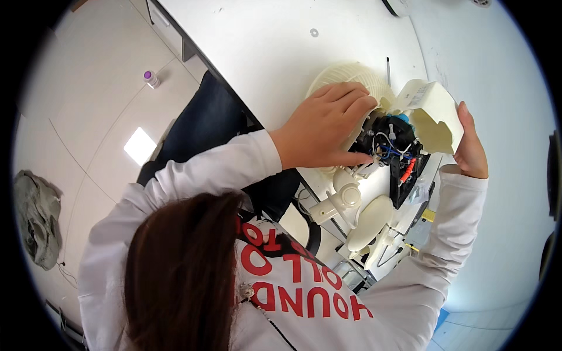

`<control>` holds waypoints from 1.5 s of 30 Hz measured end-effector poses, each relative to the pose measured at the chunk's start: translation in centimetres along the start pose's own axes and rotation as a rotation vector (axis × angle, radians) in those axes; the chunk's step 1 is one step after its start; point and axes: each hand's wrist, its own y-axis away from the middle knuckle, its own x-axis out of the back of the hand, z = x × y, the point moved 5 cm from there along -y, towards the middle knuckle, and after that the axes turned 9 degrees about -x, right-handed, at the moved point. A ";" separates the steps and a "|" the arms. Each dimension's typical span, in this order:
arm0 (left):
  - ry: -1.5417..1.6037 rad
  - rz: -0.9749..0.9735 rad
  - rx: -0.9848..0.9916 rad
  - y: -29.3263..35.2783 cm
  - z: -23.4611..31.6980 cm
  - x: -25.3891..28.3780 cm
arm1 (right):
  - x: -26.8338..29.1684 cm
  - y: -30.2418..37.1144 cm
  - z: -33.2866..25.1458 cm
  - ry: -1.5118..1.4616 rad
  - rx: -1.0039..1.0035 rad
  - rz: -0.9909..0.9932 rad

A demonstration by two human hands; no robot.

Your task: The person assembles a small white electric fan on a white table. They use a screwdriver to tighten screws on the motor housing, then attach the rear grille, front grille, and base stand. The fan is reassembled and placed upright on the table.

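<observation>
One cream fan (351,72) is on a white bench (263,52), its black motor (403,130) and wiring (408,170) exposed; the left hand (325,126), thumb and fingers apart, rests on it; the right hand (472,147) is clamped on a cream cover (432,100) beside the motor.

At two o'clock, the cream cover (436,106) hides part of the right hand (473,151); the left hand (328,126) masks some of the slatted grille (356,72) at one o'clock; the upper edge crops a white object (401,7) beyond; the rim cuts a dark shape (554,169) at three.
</observation>
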 end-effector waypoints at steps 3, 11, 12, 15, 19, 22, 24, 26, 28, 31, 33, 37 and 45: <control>-0.001 0.023 -0.021 0.2 0.3 0.0 | -1.7 1.0 -0.6 0.080 0.158 -0.003; 0.022 0.077 -0.046 0.7 0.4 -0.1 | -5.0 3.5 -0.5 0.281 0.247 0.148; 0.024 0.071 -0.039 0.7 0.3 -0.1 | -4.9 3.4 0.0 0.268 0.262 0.166; 0.052 0.053 -0.030 0.6 0.3 0.0 | -4.9 3.8 1.0 0.161 0.257 0.185; 0.084 0.013 -0.028 0.1 0.6 0.2 | -4.6 4.4 1.8 0.021 0.287 0.206; 0.125 -0.006 -0.026 -0.1 0.7 0.1 | -4.4 4.3 2.9 -0.041 0.368 0.224; 0.145 -0.012 -0.006 0.2 0.8 -0.1 | -4.4 4.4 4.1 -0.086 0.436 0.230; 0.147 -0.023 0.027 0.7 1.2 -0.3 | -4.8 4.7 4.4 -0.034 0.500 0.225; 0.111 -0.049 0.069 1.0 2.1 0.0 | -5.2 5.2 4.7 0.005 0.554 0.225; 0.062 -0.066 0.124 1.0 3.6 0.4 | -6.3 6.1 4.8 0.100 0.591 0.285; 0.020 -0.044 0.125 0.5 4.3 0.1 | -8.4 6.9 4.8 0.009 0.509 0.529; -0.153 -0.015 0.101 0.7 4.5 -0.5 | -9.8 7.7 3.9 0.029 0.445 0.591; -0.095 -0.023 0.169 1.0 4.8 -1.0 | -10.4 7.9 3.3 0.036 0.431 0.532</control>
